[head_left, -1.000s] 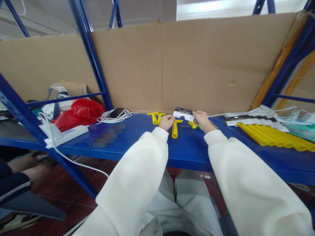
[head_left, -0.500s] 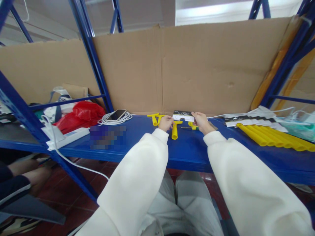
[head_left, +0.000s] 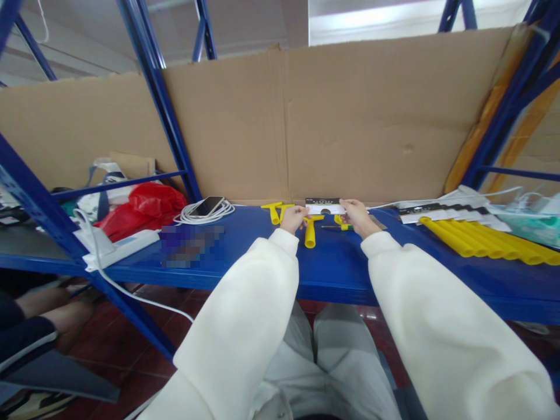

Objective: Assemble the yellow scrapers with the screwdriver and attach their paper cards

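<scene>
A black-and-white printed card point(head_left: 324, 202) with a rounded notch in its lower edge is held upright above the table. My left hand point(head_left: 293, 220) pinches its left end, and my right hand point(head_left: 357, 216) grips its right end. Just below the card lies a yellow T-shaped handle piece point(head_left: 310, 234), its round end towards me. Two similar yellow T-shaped pieces point(head_left: 274, 214) lie beyond my left hand. By my right fingers is a yellow-and-green tool point(head_left: 343, 226) with a thin dark shaft, perhaps a screwdriver, partly hidden.
On the right of the blue table point(head_left: 336, 274) lie several yellow tubes point(head_left: 485, 239) beside a row of similar cards point(head_left: 441, 211). To the left are a phone point(head_left: 209, 206) on coiled white cable, a power strip point(head_left: 126, 246) and a red bag point(head_left: 151, 204). Cardboard point(head_left: 371, 116) stands behind.
The card has levelled and tilted slightly between my hands. Both hands keep their hold, and the view has shifted a little.
</scene>
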